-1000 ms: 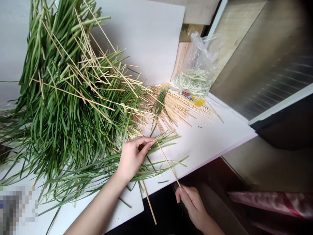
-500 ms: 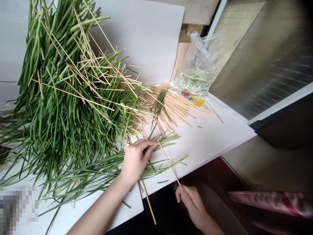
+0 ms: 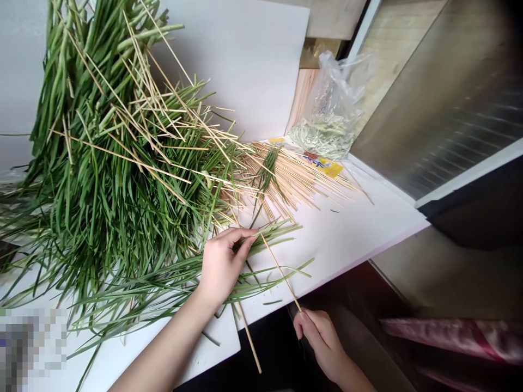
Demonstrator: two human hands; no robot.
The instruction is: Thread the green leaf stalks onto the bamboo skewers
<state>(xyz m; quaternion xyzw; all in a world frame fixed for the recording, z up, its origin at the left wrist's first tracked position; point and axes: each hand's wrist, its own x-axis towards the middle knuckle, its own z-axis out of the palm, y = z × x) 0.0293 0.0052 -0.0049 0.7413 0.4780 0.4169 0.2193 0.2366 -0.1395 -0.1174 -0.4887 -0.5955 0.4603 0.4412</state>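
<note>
My right hand (image 3: 321,340), just past the table's front edge, is closed round the lower end of a bamboo skewer (image 3: 281,269). The skewer slants up and left, its upper tip right beside the fingertips of my left hand (image 3: 224,261). Thumb and forefinger of that left hand are pinched together on garlic chives (image 3: 278,233), whose pale stem ends stick out to the right. Whether the skewer tip touches a stem I cannot tell. More loose chives (image 3: 155,286) lie under my left wrist and trail leftward. Another skewer (image 3: 250,340) juts over the table edge between my hands.
A tall heap of garlic chives (image 3: 110,185) with scattered skewers fills the left. Behind my hands, many skewers (image 3: 294,182) lie fanned out beside a small chive bundle (image 3: 267,169). A clear plastic bag (image 3: 327,130) with pale green pieces stands at the back of the white table (image 3: 347,234).
My left hand has shifted slightly left, still pinching the chives. The skewer's upper tip has moved a little left with it; my right hand has barely moved.
</note>
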